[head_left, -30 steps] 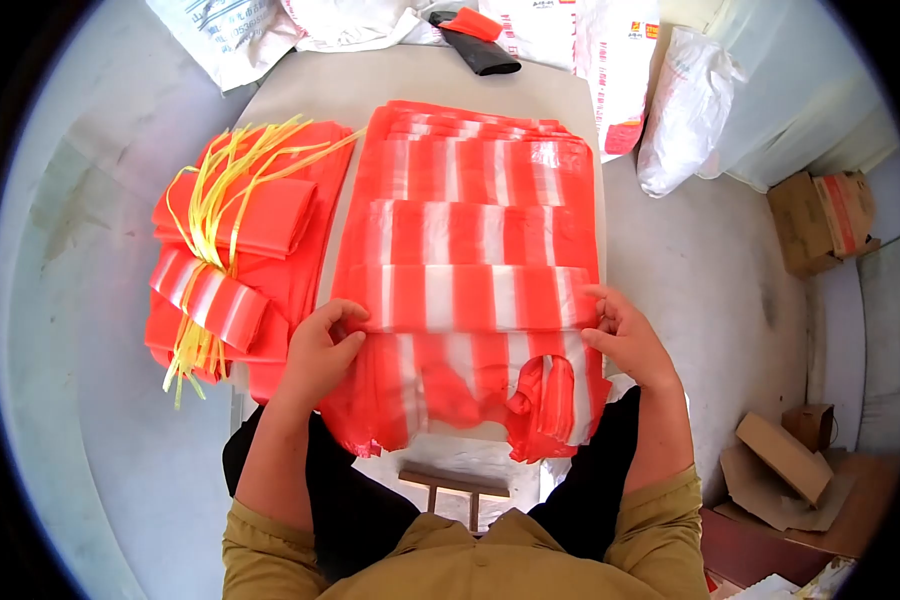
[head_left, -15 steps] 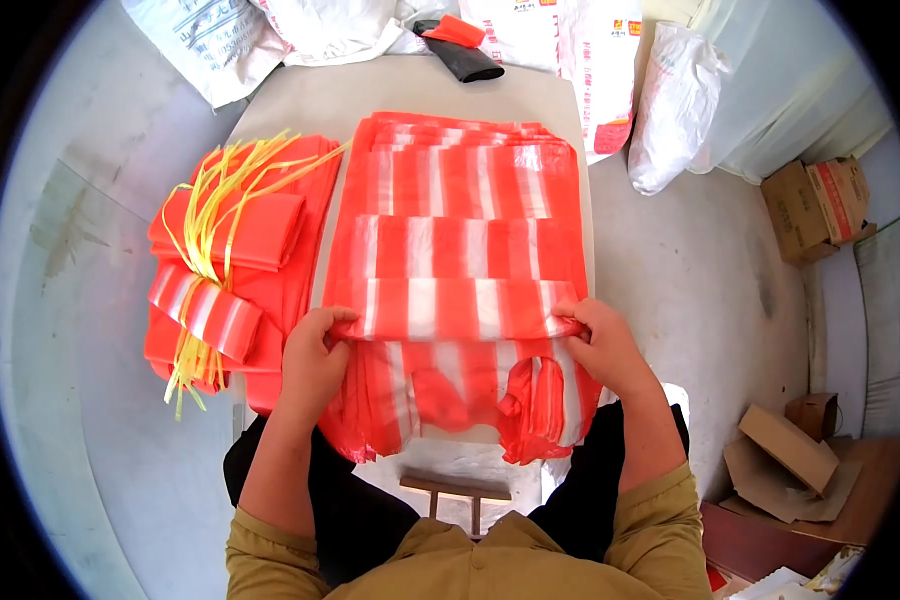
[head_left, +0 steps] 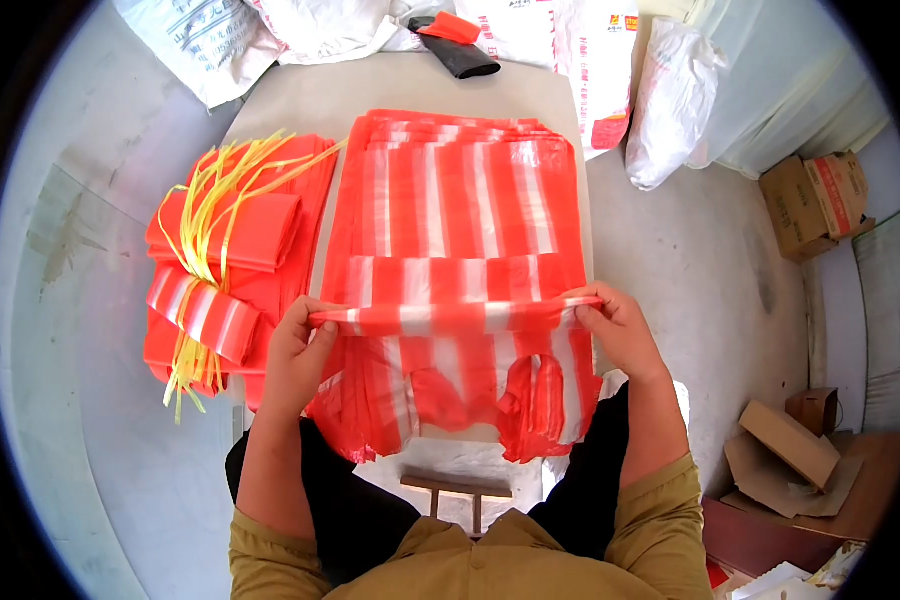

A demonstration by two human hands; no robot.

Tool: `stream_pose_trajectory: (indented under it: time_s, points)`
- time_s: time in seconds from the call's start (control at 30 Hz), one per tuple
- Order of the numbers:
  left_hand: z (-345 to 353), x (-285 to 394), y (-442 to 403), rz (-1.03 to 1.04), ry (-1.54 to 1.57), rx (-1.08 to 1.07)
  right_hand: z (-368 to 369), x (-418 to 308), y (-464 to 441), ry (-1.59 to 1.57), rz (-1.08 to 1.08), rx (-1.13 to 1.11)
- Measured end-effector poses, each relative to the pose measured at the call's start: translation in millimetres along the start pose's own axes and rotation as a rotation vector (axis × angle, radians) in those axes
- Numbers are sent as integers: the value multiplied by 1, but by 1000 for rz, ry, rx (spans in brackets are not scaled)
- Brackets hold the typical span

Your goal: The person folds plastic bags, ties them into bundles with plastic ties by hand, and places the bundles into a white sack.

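Note:
A pile of red-and-white striped plastic bags (head_left: 450, 200) lies flat in front of me, its cut-out handle ends hanging toward my lap. Across the pile runs the top plastic bag (head_left: 450, 318), folded into a narrow strip. My left hand (head_left: 298, 350) pinches the strip's left end between thumb and fingers. At the right end, my right hand (head_left: 620, 325) grips it the same way, closed. Left of the pile, folded red bags (head_left: 235, 215) sit with a rolled striped bag (head_left: 205, 312) and a bunch of yellow ties (head_left: 205, 235) on top.
Beneath the bags is a pale tabletop (head_left: 310, 95). White printed sacks (head_left: 320, 25) line its far edge, with a black-and-red roll (head_left: 460, 55) near them. Cardboard boxes (head_left: 815, 205) stand on the floor to the right, and an opened carton (head_left: 785, 460) lies lower right.
The folded part of the top bag has turned over into a narrower strip. Both hands have shifted slightly outward and up, still holding its ends.

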State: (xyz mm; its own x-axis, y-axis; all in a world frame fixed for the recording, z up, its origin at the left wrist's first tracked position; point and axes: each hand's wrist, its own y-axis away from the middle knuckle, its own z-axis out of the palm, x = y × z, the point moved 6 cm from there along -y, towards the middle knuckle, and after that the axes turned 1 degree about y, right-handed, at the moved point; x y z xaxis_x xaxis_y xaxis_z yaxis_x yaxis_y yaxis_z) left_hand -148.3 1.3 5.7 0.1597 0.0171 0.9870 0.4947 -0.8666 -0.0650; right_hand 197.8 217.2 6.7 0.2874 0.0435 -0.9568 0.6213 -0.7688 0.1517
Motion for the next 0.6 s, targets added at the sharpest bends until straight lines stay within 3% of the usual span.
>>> stream_pose_trajectory:
  time_s: [0.13, 0.37, 0.6]
  points:
    - [9, -1, -12, -66, -3, 98, 5, -1, -11, -47, 123, 143]
    - [12, -31, -35, -72, -197, 219, 7, 18, -45, 167, 45, 268]
    - [15, -33, -36, -156, -144, 278, 13, 10, -53, 286, -50, 355]
